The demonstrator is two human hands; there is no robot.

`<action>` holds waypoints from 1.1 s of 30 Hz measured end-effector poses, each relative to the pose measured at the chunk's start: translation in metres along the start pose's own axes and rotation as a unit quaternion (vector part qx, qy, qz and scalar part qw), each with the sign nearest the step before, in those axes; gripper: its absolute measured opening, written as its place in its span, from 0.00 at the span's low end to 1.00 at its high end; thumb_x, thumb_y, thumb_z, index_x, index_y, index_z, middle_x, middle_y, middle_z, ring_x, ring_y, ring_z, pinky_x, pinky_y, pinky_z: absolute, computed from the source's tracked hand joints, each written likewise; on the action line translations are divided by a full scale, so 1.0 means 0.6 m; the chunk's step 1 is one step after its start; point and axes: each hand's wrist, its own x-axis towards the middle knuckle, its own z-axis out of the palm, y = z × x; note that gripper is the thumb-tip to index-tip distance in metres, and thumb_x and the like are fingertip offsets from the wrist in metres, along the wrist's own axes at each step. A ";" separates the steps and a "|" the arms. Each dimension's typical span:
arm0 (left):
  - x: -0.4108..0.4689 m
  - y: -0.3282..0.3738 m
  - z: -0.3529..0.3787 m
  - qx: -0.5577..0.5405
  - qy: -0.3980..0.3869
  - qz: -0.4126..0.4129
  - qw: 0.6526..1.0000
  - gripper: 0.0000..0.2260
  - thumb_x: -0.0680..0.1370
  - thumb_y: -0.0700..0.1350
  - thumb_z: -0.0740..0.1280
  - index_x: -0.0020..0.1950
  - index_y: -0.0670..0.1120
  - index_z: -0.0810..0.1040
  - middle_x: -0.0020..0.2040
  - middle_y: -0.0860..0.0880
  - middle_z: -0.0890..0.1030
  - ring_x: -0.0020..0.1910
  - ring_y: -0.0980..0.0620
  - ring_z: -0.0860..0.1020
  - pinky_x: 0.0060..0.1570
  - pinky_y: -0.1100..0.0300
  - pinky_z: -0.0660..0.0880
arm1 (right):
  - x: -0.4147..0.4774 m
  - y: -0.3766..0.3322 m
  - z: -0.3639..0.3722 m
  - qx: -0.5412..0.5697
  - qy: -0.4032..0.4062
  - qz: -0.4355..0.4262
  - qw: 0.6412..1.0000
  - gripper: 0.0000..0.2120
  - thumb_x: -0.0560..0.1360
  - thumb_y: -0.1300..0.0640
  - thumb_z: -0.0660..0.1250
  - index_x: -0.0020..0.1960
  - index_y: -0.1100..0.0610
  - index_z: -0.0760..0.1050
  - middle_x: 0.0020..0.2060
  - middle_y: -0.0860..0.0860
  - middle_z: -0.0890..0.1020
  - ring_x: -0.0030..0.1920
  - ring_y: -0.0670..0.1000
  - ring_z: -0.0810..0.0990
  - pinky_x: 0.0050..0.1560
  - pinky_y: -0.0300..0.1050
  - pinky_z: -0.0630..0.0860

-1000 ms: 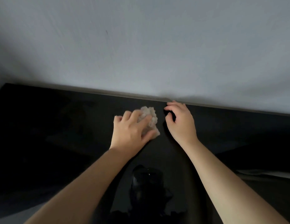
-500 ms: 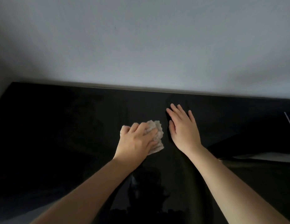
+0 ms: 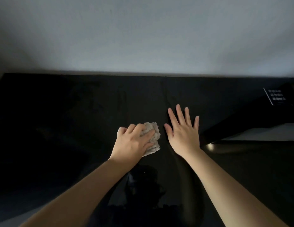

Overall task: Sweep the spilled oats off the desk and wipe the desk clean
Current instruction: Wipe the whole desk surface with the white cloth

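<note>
The glossy black desk (image 3: 61, 120) fills the lower half of the view. My left hand (image 3: 133, 143) presses a crumpled white cloth (image 3: 152, 136) flat on the desk near the middle, fingers curled over it. Just to its right my right hand (image 3: 184, 133) lies flat on the desk, palm down, fingers spread, holding nothing. No oats are visible on the dark surface; the light is too dim to tell.
A pale wall (image 3: 143, 38) runs along the desk's far edge. At the far right lies a black card with white print (image 3: 276, 96). A dark slanted panel (image 3: 249, 122) and a lighter gap sit at the right side.
Both hands have drawn back from the far edge by the wall toward me, the cloth sliding with my left hand. My right hand's fingers have spread flat.
</note>
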 end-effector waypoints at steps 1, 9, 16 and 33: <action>0.006 -0.008 0.000 0.013 -0.002 0.013 1.000 0.16 0.77 0.54 0.59 0.58 0.51 0.81 0.50 0.46 0.78 0.43 0.46 0.76 0.39 0.48 0.74 | -0.027 -0.004 0.004 -0.003 0.006 0.004 1.000 0.29 0.80 0.39 0.41 0.79 0.48 0.51 0.79 0.52 0.52 0.78 0.58 0.49 0.74 0.67 0.50; 0.026 0.014 0.004 0.010 -0.015 -0.098 0.995 0.17 0.78 0.55 0.56 0.56 0.51 0.80 0.50 0.47 0.76 0.44 0.45 0.75 0.39 0.46 0.73 | -0.059 -0.005 0.013 -0.001 0.035 0.007 0.999 0.27 0.81 0.40 0.44 0.78 0.47 0.56 0.78 0.51 0.57 0.78 0.57 0.53 0.74 0.66 0.53; 0.020 0.001 0.004 0.050 -0.005 -0.001 0.999 0.12 0.76 0.51 0.64 0.58 0.52 0.80 0.48 0.46 0.77 0.41 0.44 0.76 0.37 0.49 0.74 | -0.060 -0.005 0.014 0.006 0.049 0.005 0.999 0.26 0.81 0.41 0.47 0.77 0.48 0.59 0.77 0.51 0.60 0.77 0.57 0.56 0.73 0.66 0.55; -0.033 0.055 -0.005 0.035 0.000 -0.060 0.998 0.15 0.77 0.54 0.57 0.53 0.52 0.81 0.47 0.46 0.76 0.41 0.44 0.75 0.36 0.48 0.73 | -0.070 0.001 0.015 0.008 0.036 -0.010 0.999 0.27 0.81 0.42 0.45 0.78 0.48 0.57 0.78 0.52 0.58 0.78 0.58 0.53 0.74 0.66 0.51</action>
